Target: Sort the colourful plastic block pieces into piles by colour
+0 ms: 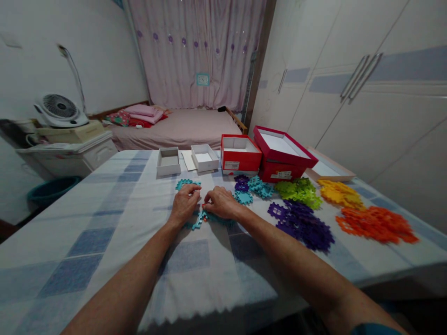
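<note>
My left hand (186,204) rests over teal notched interlocking building pieces (197,223) lying on the cloth, its fingers closed at their edge. Just to its right, my right hand (220,202) is closed, with fingertips at a small orange piece (205,215) that shows between the hands among the teal ones. Both hands partly cover the pieces, so how they join is hidden. Another teal piece (185,183) lies just beyond my left hand. To the right of my right hand are a loose teal piece (243,197) and a purple piece (241,183).
Piles of teal (261,187), green (299,193), purple (305,227), yellow (341,194) and orange (377,224) pieces spread right. Behind stand a grey-lined box (168,168), a white box (206,164), a red box (240,160) and a larger dark-red box (284,164). A checked cloth (118,246) covers the table.
</note>
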A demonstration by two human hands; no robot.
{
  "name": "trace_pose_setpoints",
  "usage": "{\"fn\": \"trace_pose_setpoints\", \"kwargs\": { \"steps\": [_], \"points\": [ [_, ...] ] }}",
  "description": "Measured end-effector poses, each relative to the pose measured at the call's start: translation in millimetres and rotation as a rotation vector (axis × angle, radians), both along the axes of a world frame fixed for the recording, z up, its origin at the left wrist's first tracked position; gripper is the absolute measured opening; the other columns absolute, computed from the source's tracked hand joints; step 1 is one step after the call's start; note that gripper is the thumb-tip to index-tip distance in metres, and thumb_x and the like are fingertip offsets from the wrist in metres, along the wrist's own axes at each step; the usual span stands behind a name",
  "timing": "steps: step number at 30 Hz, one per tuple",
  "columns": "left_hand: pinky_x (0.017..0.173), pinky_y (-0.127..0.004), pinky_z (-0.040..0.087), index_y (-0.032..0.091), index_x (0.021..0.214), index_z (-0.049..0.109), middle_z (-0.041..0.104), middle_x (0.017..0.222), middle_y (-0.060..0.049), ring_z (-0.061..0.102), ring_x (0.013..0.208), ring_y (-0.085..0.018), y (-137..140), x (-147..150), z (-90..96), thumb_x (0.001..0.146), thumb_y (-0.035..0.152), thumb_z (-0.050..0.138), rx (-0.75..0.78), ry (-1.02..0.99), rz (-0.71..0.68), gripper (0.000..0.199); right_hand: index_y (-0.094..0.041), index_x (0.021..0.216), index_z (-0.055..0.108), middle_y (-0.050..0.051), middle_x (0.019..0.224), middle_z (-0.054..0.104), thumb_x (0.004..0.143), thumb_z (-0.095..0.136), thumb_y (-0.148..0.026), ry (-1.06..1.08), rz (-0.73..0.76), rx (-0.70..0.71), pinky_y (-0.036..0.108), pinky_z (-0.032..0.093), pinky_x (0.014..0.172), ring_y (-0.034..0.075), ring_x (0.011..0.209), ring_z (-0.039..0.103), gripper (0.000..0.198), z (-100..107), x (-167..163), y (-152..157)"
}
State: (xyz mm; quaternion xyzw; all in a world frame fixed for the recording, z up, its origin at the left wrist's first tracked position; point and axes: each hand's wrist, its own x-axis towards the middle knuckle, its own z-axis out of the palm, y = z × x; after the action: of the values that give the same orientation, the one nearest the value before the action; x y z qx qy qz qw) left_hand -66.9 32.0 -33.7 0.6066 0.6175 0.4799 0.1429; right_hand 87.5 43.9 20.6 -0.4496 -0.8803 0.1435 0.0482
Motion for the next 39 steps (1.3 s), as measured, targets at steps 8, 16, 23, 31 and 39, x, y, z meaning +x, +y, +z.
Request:
{"fn": "trace_pose_setpoints", "kwargs": {
  "steps": [8,16,23,31,39],
  "points": [
    [0.083,-0.035,0.051,0.019,0.088,0.069,0.067,0.098,-0.007,0.061,0.095,-0.021,-0.8,0.0,1.0,0.078,0.029,0.047,0.011,0.012,-0.015,0.026,-0.017,0.109,0.065,0.009,0.104,0.066,0.087,0.052,-0.027,0.162,0.031,0.028,0.03,0.041,0.082,0.02,0.099,0.058,0.027,1.5,23.4,-1.4],
    [0.081,-0.034,0.053,0.019,0.086,0.069,0.066,0.098,-0.008,0.061,0.095,-0.021,-1.6,2.0,1.4,0.077,0.029,0.048,-0.006,-0.004,-0.024,0.025,-0.02,0.108,0.068,0.007,0.099,0.069,0.088,0.049,-0.02,0.183,-0.008,0.067,0.028,0.042,0.077,0.019,0.09,0.062,0.028,-6.6,33.6,-6.1],
    [0.08,-0.035,0.053,0.018,0.085,0.069,0.066,0.096,-0.008,0.061,0.095,-0.022,-1.0,1.2,-0.4,0.078,0.03,0.047,-0.008,0.033,-0.047,0.026,-0.017,0.098,0.071,0.011,0.106,0.061,0.088,0.05,-0.017,0.078,0.07,0.13,0.028,0.041,0.083,0.02,0.1,0.056,0.023,-16.8,32.6,-2.6],
    [0.079,-0.035,0.053,0.017,0.086,0.069,0.065,0.094,-0.008,0.061,0.092,-0.021,-1.8,0.6,-0.6,0.077,0.031,0.047,-0.019,0.066,-0.069,0.027,-0.017,0.093,0.063,0.005,0.094,0.062,0.084,0.053,-0.011,0.187,-0.009,0.119,0.025,0.039,0.076,0.016,0.088,0.055,0.015,-22.7,33.9,-2.3],
    [0.08,-0.036,0.052,0.017,0.086,0.069,0.065,0.095,-0.009,0.061,0.094,-0.022,-2.3,0.5,1.0,0.077,0.033,0.045,-0.029,0.073,-0.062,0.029,-0.017,0.113,0.064,0.009,0.107,0.059,0.085,0.062,-0.043,0.257,0.177,0.07,0.032,0.038,0.09,0.02,0.102,0.053,0.038,-26.6,33.6,-5.9]
  ]
}}
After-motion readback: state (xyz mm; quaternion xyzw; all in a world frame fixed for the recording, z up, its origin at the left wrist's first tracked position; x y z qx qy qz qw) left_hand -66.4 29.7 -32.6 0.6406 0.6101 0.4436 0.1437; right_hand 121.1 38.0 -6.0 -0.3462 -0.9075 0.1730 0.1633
